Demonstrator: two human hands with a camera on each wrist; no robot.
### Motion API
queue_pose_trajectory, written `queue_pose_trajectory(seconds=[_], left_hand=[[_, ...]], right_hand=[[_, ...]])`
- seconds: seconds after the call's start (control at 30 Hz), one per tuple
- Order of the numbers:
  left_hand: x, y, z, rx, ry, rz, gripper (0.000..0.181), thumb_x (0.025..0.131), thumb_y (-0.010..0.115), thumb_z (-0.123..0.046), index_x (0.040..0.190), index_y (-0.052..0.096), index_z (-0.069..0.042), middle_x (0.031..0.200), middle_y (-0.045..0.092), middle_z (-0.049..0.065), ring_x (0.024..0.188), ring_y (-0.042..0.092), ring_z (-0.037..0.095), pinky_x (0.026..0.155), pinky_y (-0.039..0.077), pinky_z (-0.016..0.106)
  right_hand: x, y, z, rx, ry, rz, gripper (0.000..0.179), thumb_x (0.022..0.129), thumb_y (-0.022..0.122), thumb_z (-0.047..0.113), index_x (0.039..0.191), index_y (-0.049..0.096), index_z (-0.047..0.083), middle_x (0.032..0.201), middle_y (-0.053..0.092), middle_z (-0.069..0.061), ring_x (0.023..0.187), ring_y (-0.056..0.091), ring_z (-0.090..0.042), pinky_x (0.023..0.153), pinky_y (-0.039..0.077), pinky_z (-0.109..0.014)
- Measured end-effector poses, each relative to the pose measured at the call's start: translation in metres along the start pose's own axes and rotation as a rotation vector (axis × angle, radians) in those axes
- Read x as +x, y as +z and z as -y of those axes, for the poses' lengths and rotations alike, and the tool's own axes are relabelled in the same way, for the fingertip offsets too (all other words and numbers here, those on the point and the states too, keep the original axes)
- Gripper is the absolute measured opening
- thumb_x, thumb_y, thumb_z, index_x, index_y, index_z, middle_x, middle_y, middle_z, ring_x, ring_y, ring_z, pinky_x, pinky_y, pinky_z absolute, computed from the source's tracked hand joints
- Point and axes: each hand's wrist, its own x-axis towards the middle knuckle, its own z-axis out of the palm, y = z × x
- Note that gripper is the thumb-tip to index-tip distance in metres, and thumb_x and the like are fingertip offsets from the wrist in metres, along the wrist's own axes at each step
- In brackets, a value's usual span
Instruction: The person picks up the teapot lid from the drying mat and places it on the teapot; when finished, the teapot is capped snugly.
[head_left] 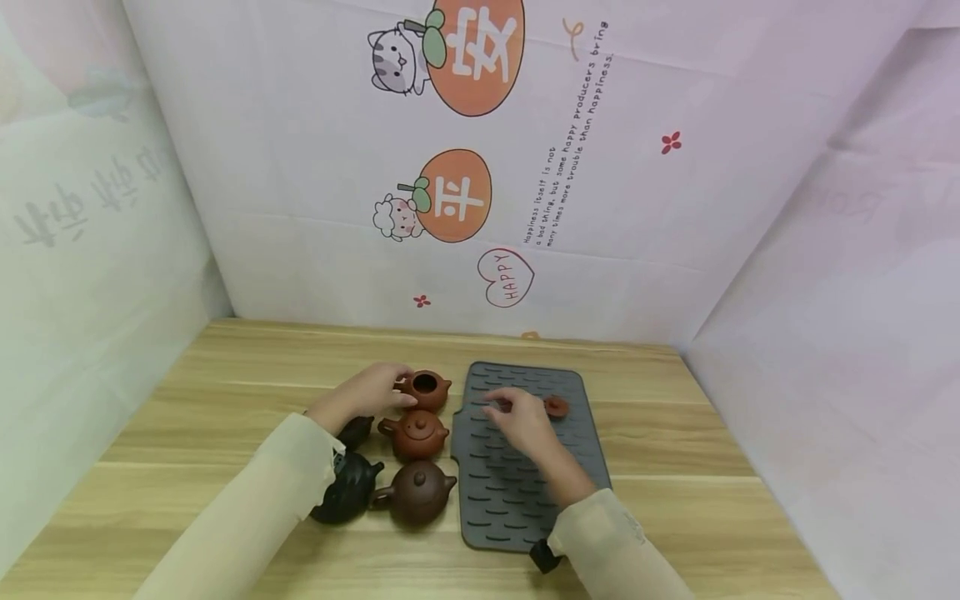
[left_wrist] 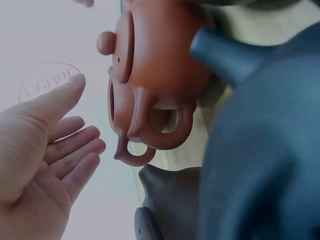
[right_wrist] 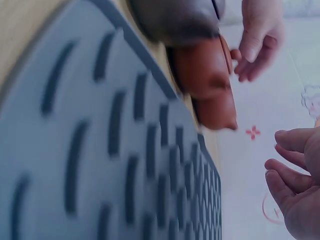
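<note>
My left hand hovers beside a small reddish-brown teapot with no lid on it. In the left wrist view the thumb and fingers are loosely spread, apart from that teapot, and nothing is between them. Just in front of it stands a similar lidded teapot. My right hand is raised over a grey ridged mat, its fingers bent loosely; the right wrist view shows this hand holding nothing. A reddish-brown lid lies on the mat, right of the right hand.
Nearest me in the middle column is a dark brown lidded teapot. Left of it stands a black teapot, with another dark teapot behind, partly hidden under my left arm. Printed white cloth walls the wooden table.
</note>
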Motion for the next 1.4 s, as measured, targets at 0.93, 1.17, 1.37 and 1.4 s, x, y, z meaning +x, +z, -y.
queue_pose_trajectory(seconds=[0.93, 1.17, 1.37, 1.4], left_hand=[[0.03, 0.011, 0.013, 0.004, -0.107, 0.007, 0.054, 0.087, 0.076, -0.016, 0.129, 0.054, 0.009, 0.121, 0.059, 0.022, 0.111, 0.057, 0.036, 0.09, 0.049, 0.046], [0.031, 0.013, 0.014, -0.013, -0.119, -0.016, 0.054, 0.087, 0.077, -0.015, 0.129, 0.054, 0.009, 0.12, 0.06, 0.022, 0.11, 0.057, 0.035, 0.09, 0.049, 0.045], [0.03, 0.013, 0.013, -0.049, -0.128, -0.022, 0.05, 0.086, 0.077, -0.013, 0.126, 0.057, 0.009, 0.116, 0.061, 0.019, 0.106, 0.059, 0.032, 0.087, 0.05, 0.043], [0.03, 0.014, 0.013, -0.048, -0.129, -0.021, 0.05, 0.086, 0.077, -0.013, 0.126, 0.057, 0.008, 0.116, 0.062, 0.019, 0.105, 0.059, 0.032, 0.086, 0.05, 0.043]], right_hand=[[0.026, -0.046, -0.108, -0.055, 0.253, -0.113, 0.028, 0.093, 0.066, 0.015, 0.115, 0.066, -0.003, 0.113, 0.064, -0.021, 0.105, 0.059, -0.035, 0.086, 0.049, -0.049], [0.027, -0.042, -0.106, -0.074, 0.264, -0.106, 0.022, 0.089, 0.072, 0.011, 0.105, 0.069, -0.003, 0.1, 0.067, -0.017, 0.093, 0.061, -0.031, 0.079, 0.05, -0.045], [0.027, -0.041, -0.107, -0.072, 0.288, -0.111, 0.023, 0.088, 0.073, 0.013, 0.105, 0.07, -0.002, 0.102, 0.067, -0.018, 0.094, 0.06, -0.033, 0.081, 0.049, -0.046], [0.027, -0.04, -0.107, -0.07, 0.29, -0.112, 0.023, 0.088, 0.073, 0.013, 0.104, 0.07, -0.002, 0.102, 0.067, -0.018, 0.094, 0.06, -0.033, 0.081, 0.048, -0.046]])
